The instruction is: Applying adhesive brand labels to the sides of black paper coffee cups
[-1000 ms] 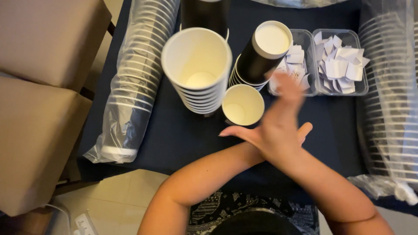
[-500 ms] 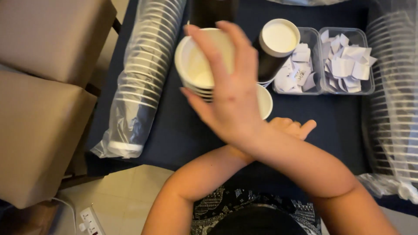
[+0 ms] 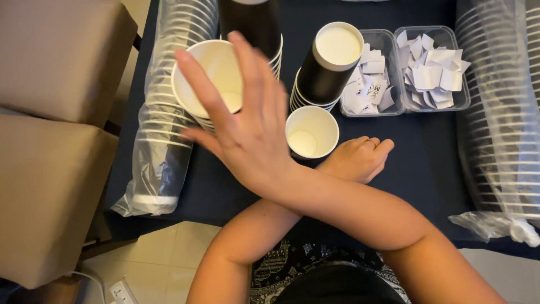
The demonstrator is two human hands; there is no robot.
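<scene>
2 clear tubs [image 3: 432, 107] of paper slips [image 3: 430, 73] on dark tablecloth [image 3: 416, 163].

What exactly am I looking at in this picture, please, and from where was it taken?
The picture comes from a camera worn on a person's head, looking down at their own bare arms, which are crossed. The right hand reaches, fingers spread, over a stack of white-lined paper cups; it holds nothing visible. The left hand rests loosely closed on the dark blue table, beside a single open cup. Behind stand a black cup stack and two clear trays of paper slips. Plastic-wrapped cup sleeves lie at both sides.
</scene>
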